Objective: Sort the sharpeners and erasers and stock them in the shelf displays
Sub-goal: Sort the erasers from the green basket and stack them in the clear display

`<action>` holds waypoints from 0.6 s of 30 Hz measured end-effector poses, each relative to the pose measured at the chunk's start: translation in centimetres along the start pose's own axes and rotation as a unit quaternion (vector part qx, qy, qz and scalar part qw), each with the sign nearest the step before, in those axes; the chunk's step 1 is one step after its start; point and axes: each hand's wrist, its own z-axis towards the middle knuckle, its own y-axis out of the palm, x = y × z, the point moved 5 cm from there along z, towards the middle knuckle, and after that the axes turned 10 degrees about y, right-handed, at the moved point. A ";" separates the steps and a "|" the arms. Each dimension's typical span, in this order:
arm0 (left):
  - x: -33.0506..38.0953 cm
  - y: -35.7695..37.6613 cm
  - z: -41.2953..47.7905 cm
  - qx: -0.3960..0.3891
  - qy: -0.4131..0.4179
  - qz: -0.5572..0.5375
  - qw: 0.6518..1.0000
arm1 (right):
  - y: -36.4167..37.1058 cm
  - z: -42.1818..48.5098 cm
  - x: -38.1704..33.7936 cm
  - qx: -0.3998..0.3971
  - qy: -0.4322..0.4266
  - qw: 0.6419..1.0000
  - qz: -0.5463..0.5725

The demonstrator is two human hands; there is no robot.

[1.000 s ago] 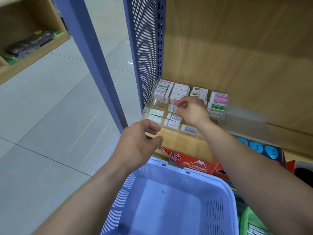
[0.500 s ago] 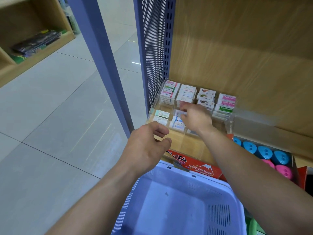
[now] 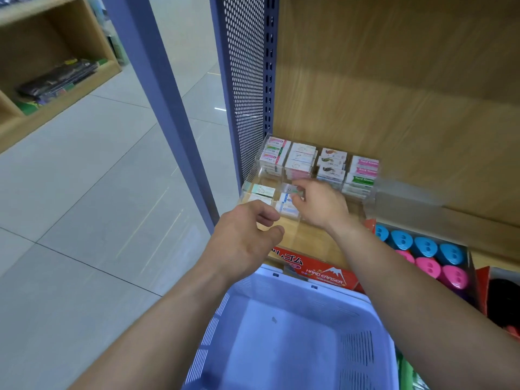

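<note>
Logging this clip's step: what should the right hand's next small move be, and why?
Probably set the eraser pinched by the right hand down onto the erasers beneath it in the clear display, then let go: it hangs just above that compartment, and the left hand holds nothing.

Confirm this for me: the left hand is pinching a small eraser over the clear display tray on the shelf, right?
No. The head view shows the right hand pinching the small eraser over the clear display tray on the shelf; the left hand holds nothing.
</note>
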 end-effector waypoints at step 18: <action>11.5 17.4 -10.5 -0.223 0.198 0.240 0.924 | -11.0 -30.6 23.2 0.013 0.201 0.979 0.030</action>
